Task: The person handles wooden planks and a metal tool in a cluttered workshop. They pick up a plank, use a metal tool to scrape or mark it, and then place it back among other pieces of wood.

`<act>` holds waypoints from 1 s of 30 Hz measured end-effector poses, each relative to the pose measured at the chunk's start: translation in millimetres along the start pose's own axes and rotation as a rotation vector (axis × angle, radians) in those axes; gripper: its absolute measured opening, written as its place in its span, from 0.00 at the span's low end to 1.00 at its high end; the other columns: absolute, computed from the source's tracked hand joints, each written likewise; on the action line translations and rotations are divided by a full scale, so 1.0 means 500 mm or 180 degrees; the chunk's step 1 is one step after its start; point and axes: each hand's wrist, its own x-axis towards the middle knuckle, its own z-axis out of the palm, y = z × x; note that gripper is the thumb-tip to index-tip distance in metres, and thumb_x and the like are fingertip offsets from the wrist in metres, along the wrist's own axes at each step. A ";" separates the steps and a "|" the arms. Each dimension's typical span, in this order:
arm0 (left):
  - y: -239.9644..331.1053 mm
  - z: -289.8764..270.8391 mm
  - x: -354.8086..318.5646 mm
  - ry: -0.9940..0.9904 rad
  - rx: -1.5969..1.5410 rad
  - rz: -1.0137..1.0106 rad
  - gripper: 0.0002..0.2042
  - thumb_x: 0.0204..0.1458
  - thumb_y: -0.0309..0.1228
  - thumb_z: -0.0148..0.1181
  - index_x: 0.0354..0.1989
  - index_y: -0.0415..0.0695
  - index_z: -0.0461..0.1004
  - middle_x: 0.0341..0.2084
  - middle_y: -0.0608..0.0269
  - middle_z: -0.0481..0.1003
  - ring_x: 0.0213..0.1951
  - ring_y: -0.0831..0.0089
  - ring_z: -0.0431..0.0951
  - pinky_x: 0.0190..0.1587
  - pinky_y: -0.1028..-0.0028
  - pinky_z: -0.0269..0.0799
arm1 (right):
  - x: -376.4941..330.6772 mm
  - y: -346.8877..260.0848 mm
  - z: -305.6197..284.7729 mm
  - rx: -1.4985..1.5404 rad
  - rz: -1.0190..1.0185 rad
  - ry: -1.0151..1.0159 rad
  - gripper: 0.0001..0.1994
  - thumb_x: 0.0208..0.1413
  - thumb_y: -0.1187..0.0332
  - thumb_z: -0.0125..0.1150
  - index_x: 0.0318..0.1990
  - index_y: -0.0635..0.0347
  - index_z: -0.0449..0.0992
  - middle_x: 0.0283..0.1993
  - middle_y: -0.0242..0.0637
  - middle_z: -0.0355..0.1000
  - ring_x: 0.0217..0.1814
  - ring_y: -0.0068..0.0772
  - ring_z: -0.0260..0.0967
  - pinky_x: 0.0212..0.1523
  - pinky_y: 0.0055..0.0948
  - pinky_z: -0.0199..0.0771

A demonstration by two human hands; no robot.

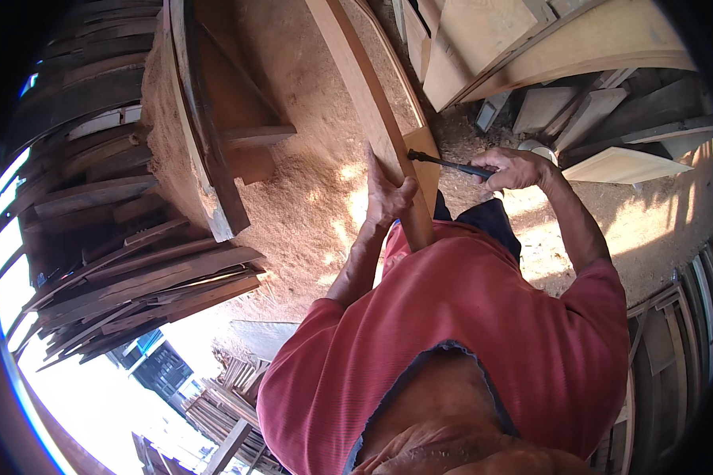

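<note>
A long wooden plank (370, 103) runs from the top of the view down to my waist. My left hand (390, 198) is closed around the plank near its lower end, with the thumb lying across it. In my right hand (516, 169) is a hammer (445, 164), gripped by its dark handle. The small dark hammer head is at the plank's right edge, just above my left hand; whether it touches the wood I cannot tell. Behind the hammer head, a pale wooden piece (425, 178) stands beside the plank.
Sawdust covers the floor (293, 178). Stacked boards (150, 289) lie at the left, below a dark-edged upright timber (202, 127). Pale sheets (491, 43) lean at the upper right, near a pale panel (626, 165) and a round container (538, 150). Wooden frames (669, 340) stand at the lower right.
</note>
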 end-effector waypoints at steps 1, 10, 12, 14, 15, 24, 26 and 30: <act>0.004 -0.003 0.001 -0.0062 0.0013 -0.0013 0.52 0.41 0.17 0.54 0.75 0.43 0.27 0.55 0.48 0.64 0.51 0.62 0.73 0.51 0.67 0.76 | -0.008 -0.036 -0.016 -0.0213 -0.0077 0.0002 0.16 0.49 0.64 0.61 0.45 0.62 0.77 0.36 0.34 0.74 0.36 0.27 0.71 0.38 0.30 0.72; -0.009 -0.005 0.019 -0.0092 0.0238 0.0291 0.48 0.43 0.22 0.57 0.73 0.40 0.35 0.52 0.45 0.68 0.45 0.62 0.78 0.46 0.68 0.79 | 0.033 -0.074 -0.030 -0.1810 0.0621 0.0650 0.21 0.58 0.60 0.61 0.54 0.64 0.72 0.54 0.55 0.72 0.58 0.55 0.70 0.55 0.47 0.72; 0.002 -0.004 0.010 -0.0069 0.0171 -0.0162 0.46 0.43 0.24 0.58 0.72 0.38 0.39 0.48 0.46 0.71 0.44 0.62 0.78 0.47 0.67 0.79 | 0.037 -0.069 -0.024 -0.1929 0.0672 0.0768 0.22 0.59 0.58 0.60 0.55 0.64 0.71 0.54 0.56 0.72 0.58 0.57 0.70 0.55 0.49 0.71; -0.007 -0.004 0.008 -0.0031 0.0250 -0.0322 0.45 0.43 0.25 0.59 0.71 0.35 0.42 0.45 0.47 0.72 0.45 0.62 0.78 0.48 0.66 0.78 | 0.050 -0.067 -0.026 -0.2073 0.0645 0.0618 0.21 0.59 0.58 0.60 0.54 0.64 0.72 0.51 0.57 0.73 0.57 0.57 0.71 0.55 0.49 0.71; -0.004 -0.004 0.010 -0.0019 0.0301 -0.0408 0.44 0.43 0.26 0.60 0.70 0.34 0.44 0.44 0.47 0.73 0.46 0.62 0.77 0.49 0.66 0.77 | 0.060 -0.057 -0.029 -0.2057 0.0588 0.0580 0.20 0.60 0.58 0.60 0.52 0.64 0.73 0.49 0.56 0.74 0.55 0.58 0.71 0.54 0.49 0.72; -0.048 -0.036 0.000 0.0046 0.0079 -0.0035 0.43 0.41 0.24 0.58 0.69 0.34 0.46 0.50 0.46 0.69 0.53 0.60 0.72 0.57 0.64 0.71 | 0.118 0.022 0.053 -0.1400 0.0469 0.1006 0.14 0.60 0.59 0.59 0.40 0.62 0.76 0.38 0.54 0.76 0.45 0.58 0.74 0.45 0.51 0.71; -0.039 -0.029 -0.004 0.0090 0.0021 -0.0218 0.43 0.41 0.23 0.58 0.70 0.34 0.46 0.51 0.47 0.68 0.54 0.61 0.72 0.58 0.63 0.70 | 0.122 0.042 0.079 -0.1193 0.0504 0.1227 0.13 0.60 0.59 0.59 0.40 0.60 0.76 0.37 0.52 0.77 0.43 0.57 0.75 0.43 0.51 0.71; -0.036 -0.033 -0.001 -0.0039 -0.0216 -0.0192 0.45 0.42 0.22 0.57 0.71 0.35 0.43 0.52 0.48 0.68 0.54 0.61 0.71 0.58 0.63 0.71 | 0.170 0.110 0.155 -0.1002 0.0426 0.1764 0.10 0.62 0.59 0.56 0.40 0.55 0.76 0.36 0.48 0.76 0.42 0.55 0.74 0.42 0.49 0.72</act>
